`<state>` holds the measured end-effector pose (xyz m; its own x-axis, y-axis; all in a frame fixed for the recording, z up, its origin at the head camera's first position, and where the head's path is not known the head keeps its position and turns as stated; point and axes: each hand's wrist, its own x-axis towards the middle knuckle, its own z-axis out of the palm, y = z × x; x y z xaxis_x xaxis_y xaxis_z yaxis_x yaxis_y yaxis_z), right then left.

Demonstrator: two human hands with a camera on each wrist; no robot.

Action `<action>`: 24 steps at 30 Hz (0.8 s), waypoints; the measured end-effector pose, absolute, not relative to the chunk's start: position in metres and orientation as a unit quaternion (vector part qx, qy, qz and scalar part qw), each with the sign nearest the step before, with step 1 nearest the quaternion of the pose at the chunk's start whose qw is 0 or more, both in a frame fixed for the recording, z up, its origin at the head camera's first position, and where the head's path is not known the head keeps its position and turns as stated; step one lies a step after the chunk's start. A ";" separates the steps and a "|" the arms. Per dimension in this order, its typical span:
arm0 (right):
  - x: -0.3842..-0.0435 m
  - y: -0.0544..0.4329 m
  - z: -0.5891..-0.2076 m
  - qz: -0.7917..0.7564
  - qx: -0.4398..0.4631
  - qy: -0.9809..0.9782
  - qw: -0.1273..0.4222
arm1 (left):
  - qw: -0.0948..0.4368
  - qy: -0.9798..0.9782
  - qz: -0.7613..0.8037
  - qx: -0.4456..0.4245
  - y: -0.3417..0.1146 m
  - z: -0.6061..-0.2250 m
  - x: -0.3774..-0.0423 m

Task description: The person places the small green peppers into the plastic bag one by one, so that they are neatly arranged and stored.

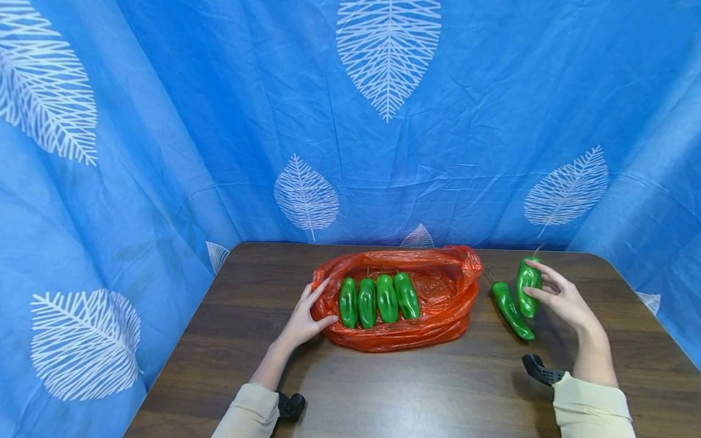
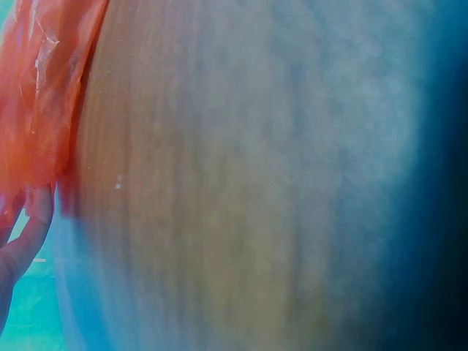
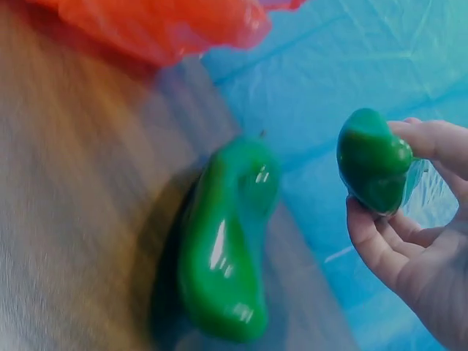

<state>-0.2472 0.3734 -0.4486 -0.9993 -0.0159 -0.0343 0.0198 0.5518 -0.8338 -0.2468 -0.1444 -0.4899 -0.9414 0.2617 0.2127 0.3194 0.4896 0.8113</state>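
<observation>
A red plastic bag (image 1: 378,342) lies spread on the table with its mouth facing up. Inside it, several green peppers (image 1: 366,302) are lined up side by side. My left hand (image 1: 306,313) touches the bag's left end, its thumb and forefinger spread along the rim. On the right, my right hand (image 1: 564,298) pinches a green pepper (image 1: 529,286) between thumb and fingers, its stem pointing away. The right wrist view shows this held pepper (image 3: 369,161) end-on, raised. Another green pepper (image 1: 510,310) lies on the table just left of it, between bag and hand.
The dark wooden table (image 1: 400,389) ends at a back edge just behind the bag. A blue curtain (image 1: 465,152) with white leaf prints hangs behind it and along the sides. Black wrist mounts (image 1: 541,370) jut inward from both sleeves.
</observation>
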 end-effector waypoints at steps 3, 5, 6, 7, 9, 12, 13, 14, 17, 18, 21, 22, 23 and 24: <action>-0.247 0.366 -0.439 -0.481 -0.011 0.877 0.013 | 0.029 -0.862 -0.477 -0.167 -0.144 -0.490 -0.247; -0.246 0.360 -0.433 -0.482 -0.017 0.876 0.006 | 0.030 -0.862 -0.478 -0.167 -0.144 -0.490 -0.247; -0.246 0.357 -0.430 -0.483 -0.023 0.875 0.001 | 0.030 -0.862 -0.478 -0.167 -0.144 -0.490 -0.247; -0.246 0.354 -0.427 -0.486 -0.030 0.874 -0.003 | 0.030 -0.862 -0.478 -0.167 -0.144 -0.490 -0.247; -0.246 0.347 -0.421 -0.498 -0.048 0.866 -0.009 | 0.029 -0.862 -0.477 -0.167 -0.144 -0.490 -0.247; -0.247 0.336 -0.414 -0.517 -0.081 0.852 -0.015 | 0.029 -0.862 -0.478 -0.167 -0.145 -0.490 -0.247; -0.247 0.333 -0.412 -0.523 -0.093 0.847 -0.015 | 0.030 -0.862 -0.478 -0.168 -0.145 -0.490 -0.247; -0.247 0.329 -0.409 -0.527 -0.105 0.843 -0.016 | 0.034 -0.862 -0.476 -0.171 -0.145 -0.491 -0.247; -0.248 0.317 -0.403 -0.540 -0.138 0.830 -0.014 | 0.049 -0.862 -0.470 -0.183 -0.145 -0.492 -0.248; -0.248 0.314 -0.401 -0.546 -0.147 0.825 -0.009 | 0.054 -0.862 -0.468 -0.187 -0.145 -0.493 -0.249; -0.250 0.303 -0.397 -0.563 -0.172 0.808 0.006 | 0.064 -0.861 -0.465 -0.195 -0.145 -0.493 -0.249; -0.251 0.299 -0.397 -0.564 -0.177 0.806 0.012 | 0.064 -0.860 -0.466 -0.196 -0.145 -0.493 -0.249; -0.252 0.296 -0.396 -0.567 -0.179 0.804 0.020 | 0.065 -0.860 -0.467 -0.197 -0.145 -0.494 -0.249; -0.253 0.292 -0.396 -0.569 -0.182 0.802 0.027 | 0.066 -0.859 -0.467 -0.197 -0.145 -0.494 -0.249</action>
